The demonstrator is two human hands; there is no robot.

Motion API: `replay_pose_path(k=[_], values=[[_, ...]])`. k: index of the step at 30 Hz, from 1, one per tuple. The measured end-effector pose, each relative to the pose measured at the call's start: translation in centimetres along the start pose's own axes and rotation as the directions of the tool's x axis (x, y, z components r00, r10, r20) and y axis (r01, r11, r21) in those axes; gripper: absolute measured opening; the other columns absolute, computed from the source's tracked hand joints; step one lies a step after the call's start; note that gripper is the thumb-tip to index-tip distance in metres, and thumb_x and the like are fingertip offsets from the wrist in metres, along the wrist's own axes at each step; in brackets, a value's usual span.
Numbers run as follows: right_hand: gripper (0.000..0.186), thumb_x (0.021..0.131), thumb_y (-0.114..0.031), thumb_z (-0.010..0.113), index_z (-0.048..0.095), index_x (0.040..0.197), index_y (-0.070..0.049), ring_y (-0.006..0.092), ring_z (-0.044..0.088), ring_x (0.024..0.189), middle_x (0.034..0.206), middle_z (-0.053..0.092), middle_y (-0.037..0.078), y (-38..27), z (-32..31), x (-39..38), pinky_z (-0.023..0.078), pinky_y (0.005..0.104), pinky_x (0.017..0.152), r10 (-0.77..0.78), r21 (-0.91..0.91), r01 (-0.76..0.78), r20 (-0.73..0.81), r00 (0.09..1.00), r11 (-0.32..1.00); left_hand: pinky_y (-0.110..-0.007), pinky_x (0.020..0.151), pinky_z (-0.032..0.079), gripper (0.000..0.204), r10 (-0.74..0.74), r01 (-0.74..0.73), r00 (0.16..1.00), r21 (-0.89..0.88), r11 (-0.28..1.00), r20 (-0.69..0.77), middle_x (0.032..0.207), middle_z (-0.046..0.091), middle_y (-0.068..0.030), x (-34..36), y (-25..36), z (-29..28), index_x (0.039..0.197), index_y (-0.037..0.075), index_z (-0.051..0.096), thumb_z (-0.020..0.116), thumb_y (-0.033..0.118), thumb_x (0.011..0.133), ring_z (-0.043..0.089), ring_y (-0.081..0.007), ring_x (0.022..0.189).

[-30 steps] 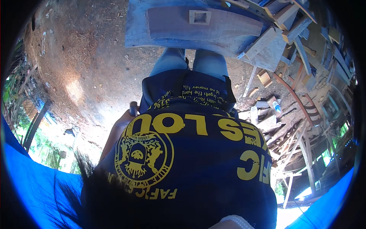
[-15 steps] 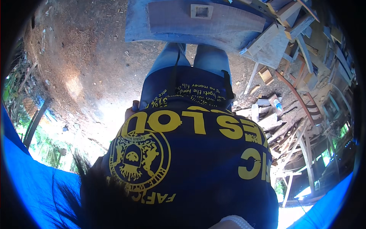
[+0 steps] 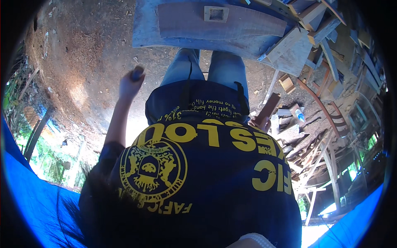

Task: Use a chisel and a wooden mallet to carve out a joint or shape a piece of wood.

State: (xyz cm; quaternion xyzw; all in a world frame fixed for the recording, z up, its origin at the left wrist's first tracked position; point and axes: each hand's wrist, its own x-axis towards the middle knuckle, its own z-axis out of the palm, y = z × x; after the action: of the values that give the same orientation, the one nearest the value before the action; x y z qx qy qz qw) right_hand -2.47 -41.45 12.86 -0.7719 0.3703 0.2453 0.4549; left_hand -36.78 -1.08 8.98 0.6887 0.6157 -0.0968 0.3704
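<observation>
My left hand is raised out to the left of my body, over the dirt floor. Its fingers are closed around a short, dark, blunt-ended object, too blurred to name. On my right side a reddish-brown piece of wood sticks out past my dark shirt. My right hand shows only in part at its lower end, closed on it, with the rest hidden behind the shirt. Ahead of my legs stands a bluish worktable bearing a curved flat board with a small square frame on top.
Wood offcuts are piled at the table's right end. Farther right lie a curved brown wooden piece, a plastic bottle and scattered scrap wood. Sawdust covers the dirt floor to the left.
My left hand has swung forward and outward from beside my body with the dark object. The brown piece of wood has come into view at my right side. My body has shifted slightly.
</observation>
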Motion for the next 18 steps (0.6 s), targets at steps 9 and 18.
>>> replay_pose_path(k=[9,18], values=[[0.042,0.086,-0.022,0.057,0.048,0.118,0.002,0.0335,0.055,0.097,0.111,0.053,0.018,-7.4,2.8,-2.1,0.050,0.0425,0.079,-0.044,0.062,0.008,0.600,0.799,0.998,-0.041,0.071,0.052,0.028,0.806,-0.810,0.515,-0.140,0.569,0.291,0.081,0.067,-0.0048,5.5,30.0,9.5,0.096,0.021,0.067,0.072,0.034,0.071,0.067,-0.0268,0.080],[0.043,0.062,-0.017,0.057,0.051,0.103,-0.004,0.0244,0.052,0.071,0.086,0.055,0.013,-9.5,3.3,-0.4,0.043,0.0344,0.058,0.658,-0.183,-0.738,0.621,0.425,0.649,-0.040,0.066,0.052,0.021,0.883,-0.853,0.407,-0.248,0.459,0.233,0.076,0.065,-0.0018,7.2,39.0,13.8,0.091,0.021,0.064,0.069,0.029,0.072,0.067,-0.0247,0.075]])
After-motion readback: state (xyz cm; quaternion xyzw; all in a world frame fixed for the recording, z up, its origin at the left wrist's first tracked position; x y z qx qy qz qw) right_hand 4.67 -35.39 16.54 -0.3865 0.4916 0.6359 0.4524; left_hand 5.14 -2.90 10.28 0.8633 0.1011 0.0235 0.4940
